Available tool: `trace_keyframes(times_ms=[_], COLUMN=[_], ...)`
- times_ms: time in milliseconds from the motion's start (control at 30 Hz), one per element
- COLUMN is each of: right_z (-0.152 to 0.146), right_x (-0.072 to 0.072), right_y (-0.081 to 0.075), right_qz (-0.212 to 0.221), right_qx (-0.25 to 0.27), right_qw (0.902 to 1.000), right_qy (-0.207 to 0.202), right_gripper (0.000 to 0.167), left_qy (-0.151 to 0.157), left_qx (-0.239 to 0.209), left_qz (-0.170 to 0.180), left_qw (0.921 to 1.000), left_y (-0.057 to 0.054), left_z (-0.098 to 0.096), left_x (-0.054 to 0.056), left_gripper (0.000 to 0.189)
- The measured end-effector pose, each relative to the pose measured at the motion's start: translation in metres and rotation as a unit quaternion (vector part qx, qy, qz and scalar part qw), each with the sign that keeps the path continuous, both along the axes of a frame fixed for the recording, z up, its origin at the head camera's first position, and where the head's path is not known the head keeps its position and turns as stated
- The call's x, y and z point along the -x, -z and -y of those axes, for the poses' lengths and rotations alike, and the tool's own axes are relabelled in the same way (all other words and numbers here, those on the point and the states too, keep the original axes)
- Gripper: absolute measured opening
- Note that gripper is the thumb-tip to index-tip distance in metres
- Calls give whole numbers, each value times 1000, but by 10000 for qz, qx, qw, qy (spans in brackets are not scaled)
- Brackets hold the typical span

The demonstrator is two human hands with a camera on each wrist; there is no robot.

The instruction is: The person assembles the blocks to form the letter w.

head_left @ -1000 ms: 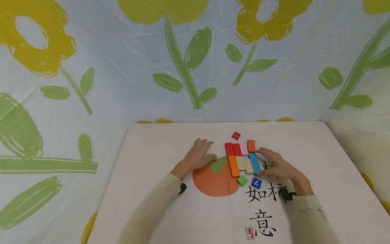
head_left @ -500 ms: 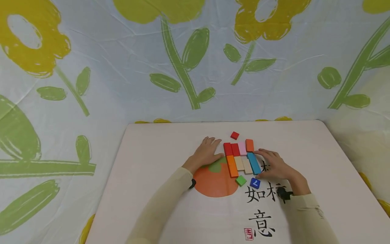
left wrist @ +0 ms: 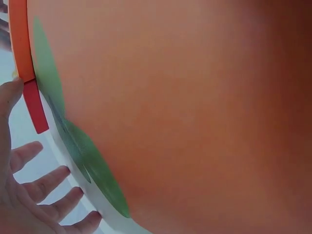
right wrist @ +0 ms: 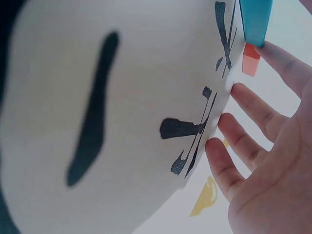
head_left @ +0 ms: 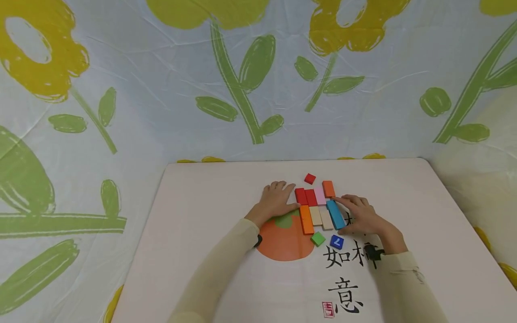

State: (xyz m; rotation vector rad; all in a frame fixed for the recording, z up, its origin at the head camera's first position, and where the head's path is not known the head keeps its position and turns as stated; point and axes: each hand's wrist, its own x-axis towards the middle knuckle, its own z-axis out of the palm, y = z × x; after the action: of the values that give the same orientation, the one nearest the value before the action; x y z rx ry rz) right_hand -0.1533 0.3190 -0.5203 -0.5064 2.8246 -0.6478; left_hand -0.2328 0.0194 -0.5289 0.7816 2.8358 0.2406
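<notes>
Toy blocks lie flat in a joined patch in the head view. My left hand is spread on its left side, thumb tip at the seam between an orange block and a red block. In the left wrist view the other left fingers are apart and hold nothing. On the right side, my right hand pinches the long blue block end to end, index fingertip at its far end and thumb at its near end. An orange-red block lies just beyond that index fingertip.
Within the patch are a second red block, a pink block and two cream blocks. Loose around it lie a small red block, a green block and a dark blue numbered block. A flowered cloth rises behind the table.
My left hand has moved right, up to the blocks' left side. The orange-red block has shifted slightly away from the blue block, with my right index fingertip now at the gap.
</notes>
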Motion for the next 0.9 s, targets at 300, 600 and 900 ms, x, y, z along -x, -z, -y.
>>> trace_keyframes(times_ms=[300, 600, 900], right_z=[1, -2, -4], right_x=[-2, -6, -8], right_y=[-1, -4, -2], right_qz=[12, 233, 216], right_qx=[129, 266, 289], right_qw=[9998, 9993, 9993], right_qy=[118, 156, 135], right_gripper=[92, 92, 91], left_qy=[-54, 27, -18], left_qx=[338, 533, 581], left_qz=[44, 30, 55], left_qw=[9994, 9986, 9983], left_y=[-3, -9, -5], left_z=[-4, 0, -3], left_x=[3, 7, 9], left_gripper=[76, 72, 77])
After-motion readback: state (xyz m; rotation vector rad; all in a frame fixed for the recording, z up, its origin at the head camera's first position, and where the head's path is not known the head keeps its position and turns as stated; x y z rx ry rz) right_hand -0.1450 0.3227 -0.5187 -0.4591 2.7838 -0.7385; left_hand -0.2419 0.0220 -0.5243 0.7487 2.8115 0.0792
